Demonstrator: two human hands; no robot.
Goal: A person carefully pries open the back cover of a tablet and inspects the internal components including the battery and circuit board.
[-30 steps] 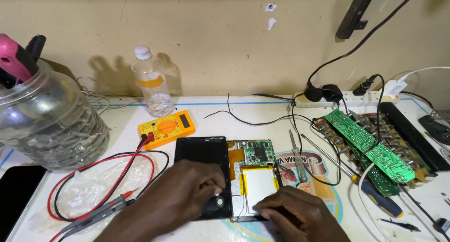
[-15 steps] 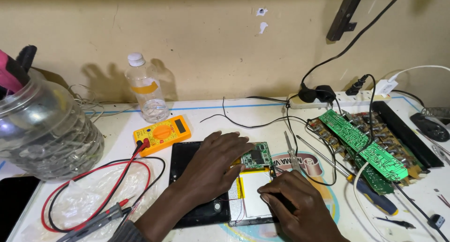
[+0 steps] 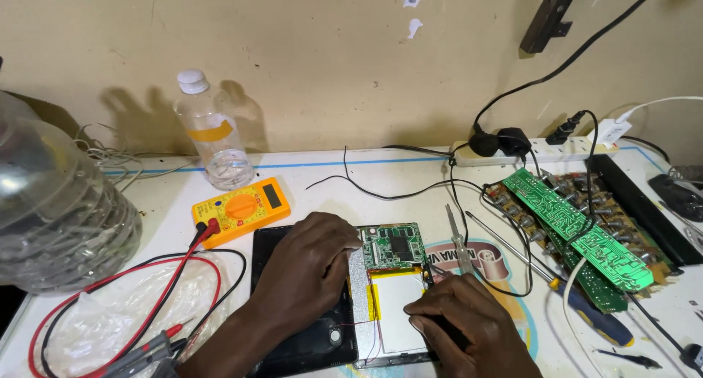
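An opened tablet lies flat on the white table, its black cover half [image 3: 293, 349] at the left and its insides at the right. A small green circuit board [image 3: 395, 246] sits above a flat silver battery [image 3: 399, 312]. My left hand [image 3: 307, 275] rests palm down on the black half, fingers touching the circuit board's left edge. My right hand [image 3: 469, 323] is closed around a dark tool at the battery's right edge. Thin red and black wires run along the battery's left side.
A yellow multimeter [image 3: 242, 210] with red and black leads lies at the left, near a clear bottle [image 3: 214, 140] and a big clear jar [image 3: 58, 217]. Tweezers [image 3: 460, 240], a screwdriver [image 3: 586, 312], green circuit boards [image 3: 586, 231] and a power strip [image 3: 542, 147] lie at the right.
My left hand slid from the tablet's lower middle up onto the black half beside the circuit board. My right hand moved slightly right along the battery's edge. The view shifted a little.
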